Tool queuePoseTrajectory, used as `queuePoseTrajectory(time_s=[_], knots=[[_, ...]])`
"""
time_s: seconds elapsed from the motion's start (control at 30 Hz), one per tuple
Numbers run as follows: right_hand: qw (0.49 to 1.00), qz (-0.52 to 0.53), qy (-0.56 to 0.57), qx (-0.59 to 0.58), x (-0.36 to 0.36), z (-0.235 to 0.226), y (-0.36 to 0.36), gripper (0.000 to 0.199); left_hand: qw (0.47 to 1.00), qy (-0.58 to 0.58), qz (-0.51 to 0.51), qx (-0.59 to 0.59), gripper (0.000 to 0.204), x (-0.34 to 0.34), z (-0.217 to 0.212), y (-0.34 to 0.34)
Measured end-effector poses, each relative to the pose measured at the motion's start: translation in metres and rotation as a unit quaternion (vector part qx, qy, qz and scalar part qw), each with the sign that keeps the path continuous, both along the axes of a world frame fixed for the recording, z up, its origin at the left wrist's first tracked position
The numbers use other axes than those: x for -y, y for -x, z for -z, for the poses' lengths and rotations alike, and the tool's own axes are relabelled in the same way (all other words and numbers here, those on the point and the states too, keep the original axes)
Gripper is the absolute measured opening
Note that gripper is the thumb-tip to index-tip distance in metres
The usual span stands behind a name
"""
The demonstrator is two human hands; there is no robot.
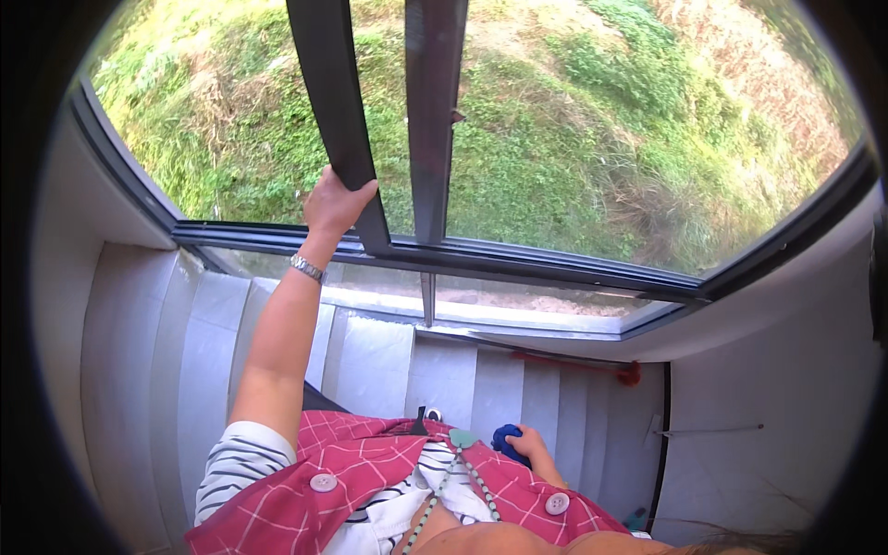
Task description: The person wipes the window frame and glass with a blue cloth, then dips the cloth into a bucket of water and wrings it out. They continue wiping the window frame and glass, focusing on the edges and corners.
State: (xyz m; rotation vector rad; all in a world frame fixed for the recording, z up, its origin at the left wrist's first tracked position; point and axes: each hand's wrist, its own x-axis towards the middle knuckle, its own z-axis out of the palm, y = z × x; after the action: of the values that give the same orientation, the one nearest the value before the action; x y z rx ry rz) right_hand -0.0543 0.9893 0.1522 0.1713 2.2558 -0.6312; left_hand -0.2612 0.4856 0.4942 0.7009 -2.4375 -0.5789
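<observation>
My left hand (335,202) reaches forward with a metal watch on the wrist. Its fingers wrap round the dark upright edge of a sliding window sash (326,92), just above the bottom rail. Low at my right side, my right hand (531,446) is closed on a bunched blue cloth (508,444). A second dark upright (431,120) stands to the right of the sash, with a gap between them.
Below the window, tiled stairs (370,356) run across the view. A low pane and a white sill (518,317) lie under the bottom rail (555,270). A red fluffy thing (629,373) rests by the right-hand steps. A thin rod (712,429) is farther right. Green slope outside.
</observation>
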Motion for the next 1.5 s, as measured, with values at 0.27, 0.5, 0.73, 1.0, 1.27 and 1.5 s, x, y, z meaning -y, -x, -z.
queuePoseTrajectory(time_s=[0.27, 0.5, 0.73, 1.0, 1.27, 1.5], knots=[[1.000, -0.001, 0.022, -0.022, 0.015, 0.011, 0.022, 0.062, 0.999, -0.023, -0.019, 0.045, 0.062, 0.021, -0.009, -0.006], [0.999, 0.024, 0.021, -0.010, 0.009, 0.023, 0.020, 0.060, 0.998, -0.026, -0.030, 0.058, 0.065, 0.047, -0.008, -0.012], [0.988, 0.062, 0.139, 0.025, -0.024, 0.052, -0.003, 0.039, 0.994, -0.027, -0.067, 0.080, 0.075, 0.078, -0.004, -0.016], [0.956, 0.141, 0.222, 0.127, -0.030, 0.054, -0.006, 0.034, 0.994, -0.067, -0.079, 0.041, 0.075, 0.120, -0.007, -0.031], [0.992, 0.111, 0.043, 0.046, -0.012, 0.056, 0.023, 0.043, 0.989, -0.010, -0.149, 0.017, 0.103, 0.164, -0.010, -0.045], [0.994, 0.092, 0.017, 0.060, -0.005, 0.046, 0.041, 0.054, 0.977, 0.047, -0.208, -0.021, 0.098, 0.215, 0.012, -0.052]])
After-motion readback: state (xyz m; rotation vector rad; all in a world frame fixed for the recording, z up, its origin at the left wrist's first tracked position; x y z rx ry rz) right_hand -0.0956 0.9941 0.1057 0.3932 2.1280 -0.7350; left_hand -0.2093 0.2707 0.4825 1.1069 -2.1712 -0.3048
